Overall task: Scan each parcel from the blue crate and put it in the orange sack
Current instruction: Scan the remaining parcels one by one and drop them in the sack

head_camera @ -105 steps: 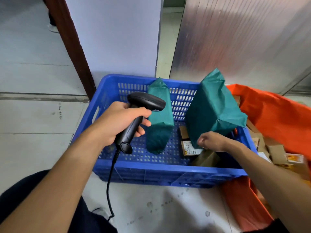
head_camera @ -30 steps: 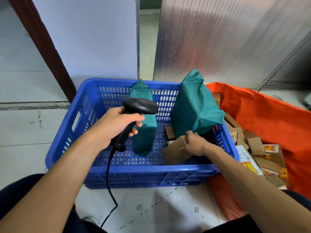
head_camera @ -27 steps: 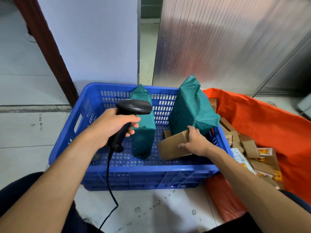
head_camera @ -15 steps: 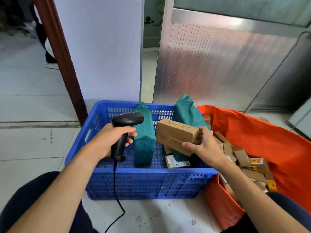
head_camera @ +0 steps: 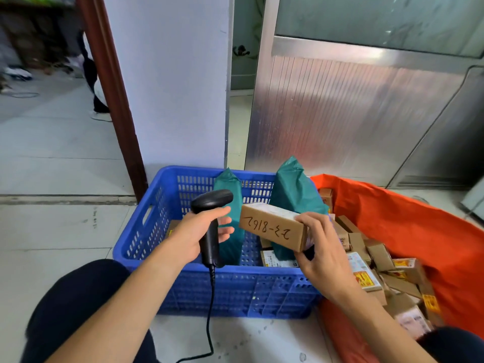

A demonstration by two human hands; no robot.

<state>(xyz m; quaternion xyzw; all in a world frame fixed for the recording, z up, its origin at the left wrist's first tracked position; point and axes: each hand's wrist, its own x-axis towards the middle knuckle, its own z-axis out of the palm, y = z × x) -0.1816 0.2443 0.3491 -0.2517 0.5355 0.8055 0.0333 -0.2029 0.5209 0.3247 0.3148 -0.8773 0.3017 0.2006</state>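
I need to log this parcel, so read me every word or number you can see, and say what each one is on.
"22-8162": handwritten on the side of the box in the right hand, upside down to the camera; the first digits are uncertain.
White label on that box's top: too blurred to read.
White label on a parcel in the crate: too small to read.
Yellow-red labels on small boxes in the sack: too blurred to read.

head-worn view, forward and down

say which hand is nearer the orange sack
Right. The right hand, holding the box, is beside the orange sack; the left hand, gripping the scanner, is over the blue crate.
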